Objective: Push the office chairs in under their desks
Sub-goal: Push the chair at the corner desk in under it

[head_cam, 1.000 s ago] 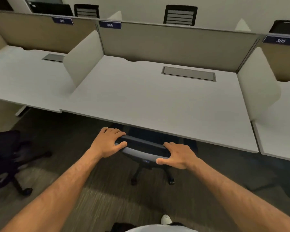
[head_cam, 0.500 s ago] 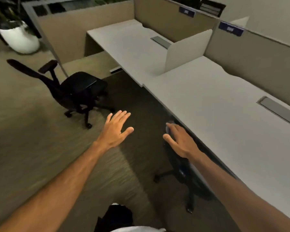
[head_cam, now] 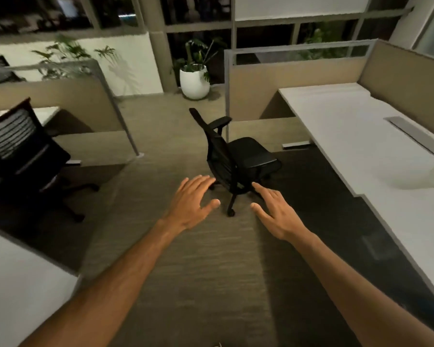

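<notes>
Chair (head_cam: 238, 159) out on carpet, apart from table (head_cam: 361, 146). Left hand (head_cam: 193, 204) and right hand (head_cam: 273, 214) spread wide, holding nothing. Probably rolls easy on wheels; best pushed by stiff backrest top.

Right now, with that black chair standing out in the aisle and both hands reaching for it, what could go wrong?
The black office chair stands turned away from the white desk; pushed as it is, its raised armrest may knock the desk edge. It rides on casters, so a hard shove from the open left hand and right hand could send it swivelling into the beige partition.
</notes>
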Action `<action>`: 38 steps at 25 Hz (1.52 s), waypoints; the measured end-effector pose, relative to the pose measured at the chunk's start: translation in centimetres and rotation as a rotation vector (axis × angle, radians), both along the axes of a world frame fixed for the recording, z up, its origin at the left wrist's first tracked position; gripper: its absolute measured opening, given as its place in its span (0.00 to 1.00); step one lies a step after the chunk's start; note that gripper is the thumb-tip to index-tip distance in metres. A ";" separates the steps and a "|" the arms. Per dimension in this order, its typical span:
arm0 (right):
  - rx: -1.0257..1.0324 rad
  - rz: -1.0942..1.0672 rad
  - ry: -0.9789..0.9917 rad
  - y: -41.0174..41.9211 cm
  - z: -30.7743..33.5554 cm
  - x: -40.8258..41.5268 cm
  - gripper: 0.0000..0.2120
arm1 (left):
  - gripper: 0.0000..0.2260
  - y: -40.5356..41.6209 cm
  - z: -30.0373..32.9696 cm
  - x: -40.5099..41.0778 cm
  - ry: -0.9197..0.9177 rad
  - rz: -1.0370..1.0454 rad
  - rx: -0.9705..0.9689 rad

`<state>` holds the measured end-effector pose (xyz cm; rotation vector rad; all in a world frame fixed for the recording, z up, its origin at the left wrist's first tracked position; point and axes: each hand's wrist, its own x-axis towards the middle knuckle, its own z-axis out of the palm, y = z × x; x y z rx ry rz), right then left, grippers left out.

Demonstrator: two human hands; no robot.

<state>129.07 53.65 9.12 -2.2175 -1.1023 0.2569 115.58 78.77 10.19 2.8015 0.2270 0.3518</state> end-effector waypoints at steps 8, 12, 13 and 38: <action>-0.005 0.242 -0.055 20.9 1.8 4.1 0.34 | 0.33 15.8 0.4 -1.2 -0.059 0.222 -0.033; 0.005 0.302 -0.080 29.9 0.5 7.6 0.34 | 0.31 22.5 -0.2 1.9 -0.048 0.236 -0.012; 0.006 0.313 -0.086 32.3 0.1 8.9 0.34 | 0.30 24.6 -0.3 3.0 -0.049 0.245 -0.012; -0.068 -0.118 0.025 67.1 -4.8 38.0 0.33 | 0.30 66.8 -1.7 39.2 0.135 -0.115 -0.023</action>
